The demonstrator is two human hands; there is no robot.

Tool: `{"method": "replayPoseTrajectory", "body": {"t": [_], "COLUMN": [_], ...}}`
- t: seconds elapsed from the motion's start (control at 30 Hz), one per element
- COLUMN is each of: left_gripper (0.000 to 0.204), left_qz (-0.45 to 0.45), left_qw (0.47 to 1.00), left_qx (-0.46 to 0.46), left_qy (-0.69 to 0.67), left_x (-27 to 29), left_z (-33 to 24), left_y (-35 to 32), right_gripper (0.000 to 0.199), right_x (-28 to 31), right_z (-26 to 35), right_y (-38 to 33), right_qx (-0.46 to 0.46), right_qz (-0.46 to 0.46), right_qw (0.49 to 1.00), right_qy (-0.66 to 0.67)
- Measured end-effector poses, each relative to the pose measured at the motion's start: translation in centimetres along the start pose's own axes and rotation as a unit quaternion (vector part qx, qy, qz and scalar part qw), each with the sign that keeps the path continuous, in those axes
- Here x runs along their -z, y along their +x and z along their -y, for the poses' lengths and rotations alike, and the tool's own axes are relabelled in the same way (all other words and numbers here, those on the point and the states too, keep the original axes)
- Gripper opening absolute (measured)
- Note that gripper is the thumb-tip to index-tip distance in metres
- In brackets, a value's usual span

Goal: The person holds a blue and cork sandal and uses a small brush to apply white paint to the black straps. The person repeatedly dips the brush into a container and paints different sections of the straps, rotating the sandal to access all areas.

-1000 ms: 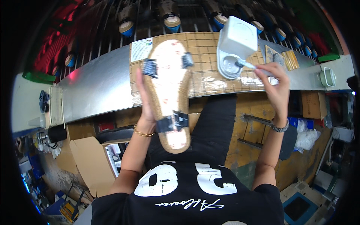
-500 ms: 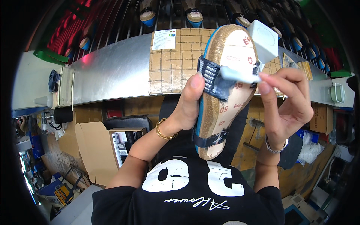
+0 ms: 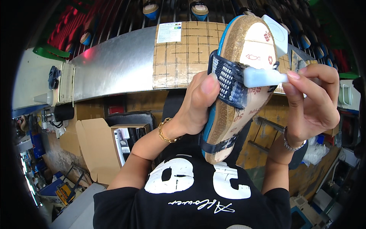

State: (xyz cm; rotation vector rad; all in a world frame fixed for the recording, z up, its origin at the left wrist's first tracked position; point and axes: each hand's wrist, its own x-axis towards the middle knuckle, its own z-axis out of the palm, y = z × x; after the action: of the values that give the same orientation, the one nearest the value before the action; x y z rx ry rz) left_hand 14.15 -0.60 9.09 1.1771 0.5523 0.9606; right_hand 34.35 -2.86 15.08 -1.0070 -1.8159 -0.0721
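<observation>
My left hand [image 3: 198, 99] grips a strappy sandal [image 3: 242, 45] by its left side, thumb over the edge. The sandal is on a blue last, with its pale printed underside up and its toe end pointing away from me. A dark woven strap [image 3: 227, 80] wraps over the edge near the front, and a plain dark strap [image 3: 213, 147] crosses near the heel. My right hand [image 3: 318, 101] pinches the thin end of a small pale blue tool [image 3: 263, 77], possibly a brush or applicator. Its thick end lies against the strap's inner end; its tip is hidden there.
A cardboard sheet [image 3: 183, 61] covers part of the metal bench [image 3: 118, 72]. Behind the sandal stands a white boxy container [image 3: 281, 40]. Beyond the bench, several similar shoes sit on a rack of metal rods [image 3: 126, 19]. An open carton [image 3: 97, 145] is at lower left.
The sandal and both hands have shifted to the right, and the sandal leans more that way. The pale blue tool stays near the strap's inner end and is less blurred.
</observation>
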Motion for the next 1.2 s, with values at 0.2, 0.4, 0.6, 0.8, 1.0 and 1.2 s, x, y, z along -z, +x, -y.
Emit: {"method": "replayPoseTrajectory", "body": {"t": [0.2,0.4,0.6,0.8,1.0,1.2], "left_gripper": [0.093,0.092,0.092,0.09,0.096,0.092], "left_qz": [0.006,0.002,-0.015,-0.034,-0.062,-0.091], "left_qw": [0.999,0.992,0.979,0.987,0.995,0.995], "left_qx": [0.015,0.033,0.041,-0.017,-0.02,-0.031], "left_qy": [-0.052,-0.123,-0.197,-0.154,-0.082,-0.036], "left_x": [-0.3,-0.6,-0.8,0.6,0.2,-0.4], "left_z": [-0.2,-0.5,-0.2,-0.5,-1.0,-1.0], "left_y": [-0.2,-0.4,-0.4,0.9,0.8,0.7], "right_gripper": [0.027,0.024,0.016,0.018,0.022,0.018], "right_x": [0.7,0.9,0.6,-1.9,-3.7,-3.8], "right_z": [0.1,0.0,-1.0,0.1,2.3,4.0], "right_y": [0.3,0.7,1.4,-0.7,-1.9,-1.7], "right_qx": [0.019,0.04,0.017,-0.124,-0.168,-0.124], "right_qz": [0.027,0.061,0.108,0.019,-0.056,-0.071], "right_qw": [0.999,0.997,0.986,0.99,0.982,0.987], "right_qy": [-0.029,0.008,0.129,0.068,0.062,-0.072]}}
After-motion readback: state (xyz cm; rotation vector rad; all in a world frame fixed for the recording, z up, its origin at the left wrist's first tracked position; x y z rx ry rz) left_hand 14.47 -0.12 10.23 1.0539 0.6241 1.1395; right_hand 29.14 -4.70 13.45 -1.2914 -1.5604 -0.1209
